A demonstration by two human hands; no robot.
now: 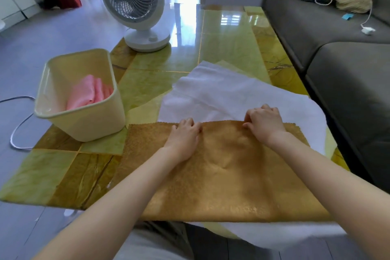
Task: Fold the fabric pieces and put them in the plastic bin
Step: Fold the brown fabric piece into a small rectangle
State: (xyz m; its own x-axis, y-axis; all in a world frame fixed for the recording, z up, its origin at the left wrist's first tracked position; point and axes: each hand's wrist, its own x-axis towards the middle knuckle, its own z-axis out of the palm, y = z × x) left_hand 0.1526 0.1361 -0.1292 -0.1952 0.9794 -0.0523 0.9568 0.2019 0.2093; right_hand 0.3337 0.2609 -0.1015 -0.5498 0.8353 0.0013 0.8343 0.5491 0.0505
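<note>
I have both hands at the far edge of the tan cloth (221, 175), which lies flat on the table (221, 34) right in front of me. My left hand (185, 133) and right hand (264, 122) sit a little apart along that edge. The fingers of both are curled down onto the edge and seem to pinch it, though I cannot see the fingertips themselves.

I judge the job to be well short of half done. One pink cloth (88, 93) already sits folded inside the bin (84, 126), which stands on the table to my left, near the tan cloth's corner. The tan cloth may have one fold in it, since its near edge looks smooth and doubled, but it is far too wide for the bin and needs more folds.

Under it lies a white cloth (221, 93), spread out and unfolded. What looks like a pale yellow piece (230, 65) peeks out beyond that. So tan, white and probably yellow all remain to be folded and dropped in.
</note>
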